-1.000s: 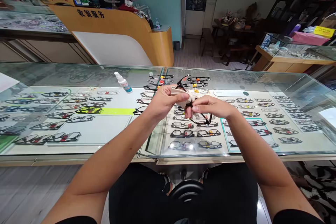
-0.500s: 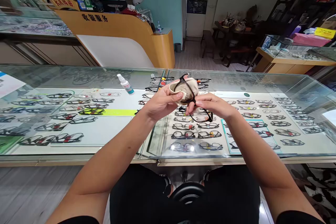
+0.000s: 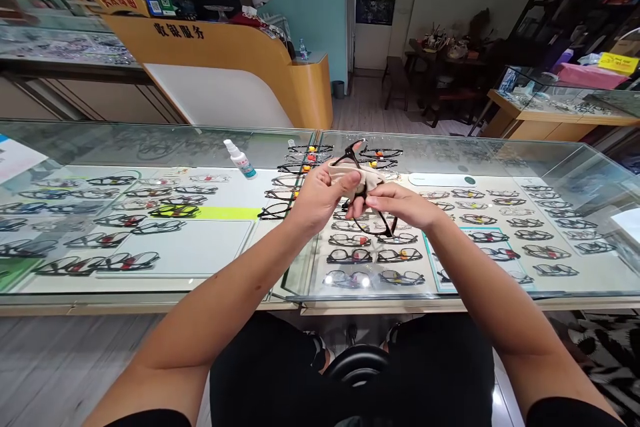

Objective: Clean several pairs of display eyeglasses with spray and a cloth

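Above the glass counter, my left hand (image 3: 325, 190) is closed on a beige cloth (image 3: 345, 172), its thumb pressing the cloth over one lens of a pair of dark-framed eyeglasses (image 3: 389, 230). My right hand (image 3: 403, 203) pinches the same eyeglasses near the middle of the frame. One lens rim hangs below my right fingers, and a temple arm sticks up beyond the cloth. The covered lens is hidden by cloth and fingers. A white spray bottle (image 3: 240, 159) stands on the counter to the left of my hands.
Rows of eyeglasses (image 3: 400, 255) fill the glass display counter (image 3: 290, 297) under my hands. Beyond it stands a wooden reception desk (image 3: 313, 90), with a second display case (image 3: 530, 113) at the right. A black round seat part (image 3: 357, 363) shows between my legs.
My left hand has shifted slightly right and its thumb has closed over the cloth on the lens. The eyeglasses have tilted, the lower rim swinging a little left and down.
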The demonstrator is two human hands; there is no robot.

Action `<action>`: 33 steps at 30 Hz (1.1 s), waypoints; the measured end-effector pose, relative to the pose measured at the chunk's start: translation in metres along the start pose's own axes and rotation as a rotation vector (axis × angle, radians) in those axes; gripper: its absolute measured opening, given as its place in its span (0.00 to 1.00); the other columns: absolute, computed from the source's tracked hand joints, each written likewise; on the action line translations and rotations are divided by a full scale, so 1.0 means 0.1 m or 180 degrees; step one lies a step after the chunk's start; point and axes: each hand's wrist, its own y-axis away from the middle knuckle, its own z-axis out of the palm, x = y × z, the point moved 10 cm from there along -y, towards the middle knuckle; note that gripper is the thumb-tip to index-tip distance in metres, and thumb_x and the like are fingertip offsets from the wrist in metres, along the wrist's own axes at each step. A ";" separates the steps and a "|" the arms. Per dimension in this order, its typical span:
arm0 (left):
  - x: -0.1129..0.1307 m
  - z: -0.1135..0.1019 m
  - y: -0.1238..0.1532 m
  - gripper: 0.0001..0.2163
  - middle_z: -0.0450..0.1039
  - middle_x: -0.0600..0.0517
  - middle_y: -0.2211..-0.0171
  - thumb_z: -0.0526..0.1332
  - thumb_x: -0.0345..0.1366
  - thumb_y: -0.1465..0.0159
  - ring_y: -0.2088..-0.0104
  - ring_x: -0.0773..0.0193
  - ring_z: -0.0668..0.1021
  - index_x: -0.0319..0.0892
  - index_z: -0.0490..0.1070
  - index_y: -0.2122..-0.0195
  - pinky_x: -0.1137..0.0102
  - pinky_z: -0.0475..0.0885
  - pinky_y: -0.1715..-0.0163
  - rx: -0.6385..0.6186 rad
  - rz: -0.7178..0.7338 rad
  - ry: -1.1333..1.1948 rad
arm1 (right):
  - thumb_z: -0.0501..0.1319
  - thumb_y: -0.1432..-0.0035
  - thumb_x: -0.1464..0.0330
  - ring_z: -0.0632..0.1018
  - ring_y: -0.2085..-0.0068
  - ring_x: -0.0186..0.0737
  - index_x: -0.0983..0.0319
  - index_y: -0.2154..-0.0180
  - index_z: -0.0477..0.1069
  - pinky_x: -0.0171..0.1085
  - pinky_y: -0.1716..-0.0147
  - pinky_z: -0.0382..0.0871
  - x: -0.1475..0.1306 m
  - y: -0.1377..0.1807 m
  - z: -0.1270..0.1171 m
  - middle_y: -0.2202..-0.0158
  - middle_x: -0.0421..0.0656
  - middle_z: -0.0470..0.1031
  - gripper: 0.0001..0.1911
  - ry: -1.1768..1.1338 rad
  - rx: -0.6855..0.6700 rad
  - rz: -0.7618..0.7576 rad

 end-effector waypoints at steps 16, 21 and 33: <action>0.13 0.06 -0.02 0.26 0.76 0.58 0.78 0.86 0.45 0.44 0.83 0.70 0.73 0.42 0.73 0.56 0.74 0.66 0.81 -0.0205 0.0130 0.0158 | 0.69 0.30 0.44 0.84 0.51 0.47 0.60 0.60 0.88 0.44 0.40 0.75 0.01 -0.05 -0.04 0.59 0.47 0.88 0.25 -0.0377 0.0438 -0.0241; 0.12 -0.08 0.00 0.26 0.75 0.59 0.78 0.82 0.55 0.41 0.88 0.73 0.67 0.43 0.70 0.62 0.73 0.57 0.88 0.0259 0.0329 0.0110 | 0.68 0.28 0.44 0.83 0.48 0.45 0.59 0.56 0.89 0.44 0.37 0.73 0.09 -0.11 0.08 0.54 0.46 0.88 0.26 -0.0102 0.0457 -0.0256; 0.19 0.02 -0.09 0.26 0.76 0.55 0.74 0.86 0.48 0.45 0.78 0.68 0.76 0.41 0.75 0.59 0.70 0.74 0.74 -0.0353 -0.0007 0.0288 | 0.68 0.30 0.44 0.85 0.51 0.47 0.60 0.57 0.89 0.43 0.43 0.77 -0.06 -0.01 -0.11 0.57 0.48 0.88 0.26 -0.0263 0.0797 -0.0244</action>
